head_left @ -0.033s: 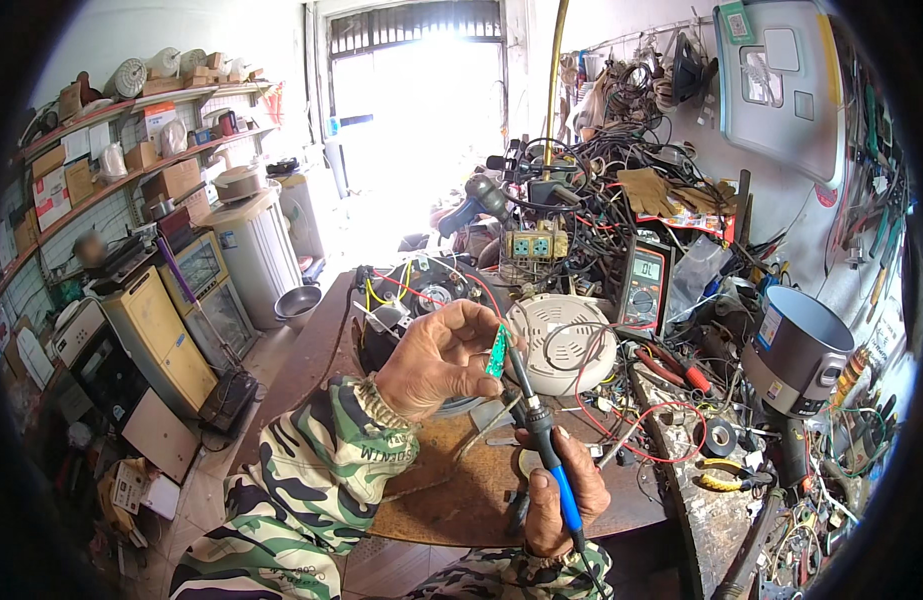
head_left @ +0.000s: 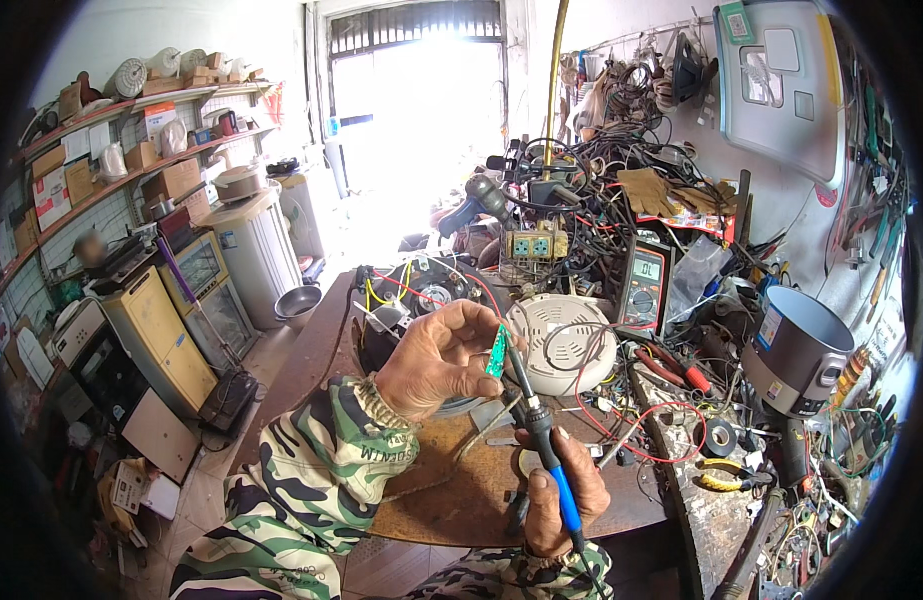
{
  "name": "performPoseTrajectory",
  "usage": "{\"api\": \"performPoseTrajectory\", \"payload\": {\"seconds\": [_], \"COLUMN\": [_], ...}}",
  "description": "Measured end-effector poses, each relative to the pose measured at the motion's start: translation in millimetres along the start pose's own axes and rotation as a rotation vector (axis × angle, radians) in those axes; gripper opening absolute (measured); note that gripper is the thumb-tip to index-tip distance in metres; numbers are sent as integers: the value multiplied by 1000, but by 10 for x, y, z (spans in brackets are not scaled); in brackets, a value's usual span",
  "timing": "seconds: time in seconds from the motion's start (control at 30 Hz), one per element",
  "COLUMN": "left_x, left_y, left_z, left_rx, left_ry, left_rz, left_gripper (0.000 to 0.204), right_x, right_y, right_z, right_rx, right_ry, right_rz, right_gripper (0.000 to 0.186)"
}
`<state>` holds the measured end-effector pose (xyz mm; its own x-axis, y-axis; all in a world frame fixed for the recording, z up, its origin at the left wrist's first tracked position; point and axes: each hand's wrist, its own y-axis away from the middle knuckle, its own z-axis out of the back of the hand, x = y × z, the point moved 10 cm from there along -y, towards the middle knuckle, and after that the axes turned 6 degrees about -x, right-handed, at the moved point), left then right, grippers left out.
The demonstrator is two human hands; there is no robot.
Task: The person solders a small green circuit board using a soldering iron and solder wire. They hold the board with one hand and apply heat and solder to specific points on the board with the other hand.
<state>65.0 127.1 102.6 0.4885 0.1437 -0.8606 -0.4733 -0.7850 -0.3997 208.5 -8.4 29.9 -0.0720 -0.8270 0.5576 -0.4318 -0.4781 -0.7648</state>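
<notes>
My left hand (head_left: 436,362) pinches a small green circuit board (head_left: 497,352) on edge between thumb and fingers, above the brown bench (head_left: 421,520). In my right hand (head_left: 566,493) is a soldering iron (head_left: 560,480) with a blue and black handle, gripped like a pen. Its metal shaft slants up and left, close beside the board; whether the tip touches it I cannot tell. Behind my left hand lies an opened appliance base (head_left: 431,285) with red and yellow wires. A round cream vented cover (head_left: 569,352) rests just beyond the iron.
A multimeter (head_left: 645,285) stands behind the cover, with red test leads (head_left: 671,405) looping over the right side. Tangled cables and tools heap up there, with black tape (head_left: 719,438), yellow-handled pliers (head_left: 726,475) and a metal pot body (head_left: 796,350). Shelves and cabinets line the left.
</notes>
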Motion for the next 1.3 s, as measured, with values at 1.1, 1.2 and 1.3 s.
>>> {"api": "performPoseTrajectory", "payload": {"seconds": [1.1,1.2,1.3], "left_x": [25,36,36], "left_y": [-11,-11,-3], "left_z": [39,59,68], "left_rx": [-3,-4,-14], "left_ry": [-52,-61,-67], "left_rz": [10,10,14], "left_gripper": [65,65,65], "right_x": [-299,-458,-614], "right_y": [6,54,86], "right_z": [22,-15,-123], "right_rx": [-173,-202,-276], "right_ry": [-441,-612,-847], "right_rz": [-401,-570,-722], "right_gripper": [52,54,52]}}
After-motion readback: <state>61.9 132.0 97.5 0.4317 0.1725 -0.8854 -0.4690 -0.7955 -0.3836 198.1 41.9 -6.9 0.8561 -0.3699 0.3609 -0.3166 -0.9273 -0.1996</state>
